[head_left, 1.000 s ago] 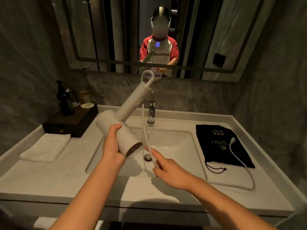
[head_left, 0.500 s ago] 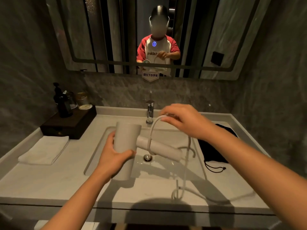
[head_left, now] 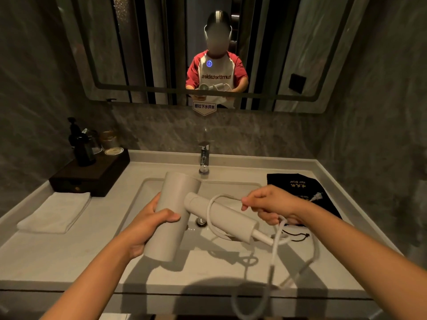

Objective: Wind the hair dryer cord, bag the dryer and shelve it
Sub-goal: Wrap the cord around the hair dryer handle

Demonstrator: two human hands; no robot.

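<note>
A pale beige hair dryer [head_left: 175,204] hangs over the sink, barrel upright, handle pointing right. My left hand [head_left: 150,224] grips the barrel. My right hand [head_left: 272,203] pinches the white cord [head_left: 211,211], which makes one loop around the handle. The rest of the cord drops in a blurred slack loop past the counter's front edge. Its plug [head_left: 316,197] rests on the black drawstring bag [head_left: 298,188], which lies flat on the counter at the right, partly behind my right hand.
The white sink basin [head_left: 231,188] with its faucet [head_left: 203,158] is under the dryer. A folded white towel [head_left: 55,212] and a dark wooden tray [head_left: 92,175] with bottles and jars occupy the left counter. A mirror hangs behind.
My right hand has come down from above the handle to its right side, laying the cord around the handle. The plug now shows on the bag. The dryer has stayed level over the sink.
</note>
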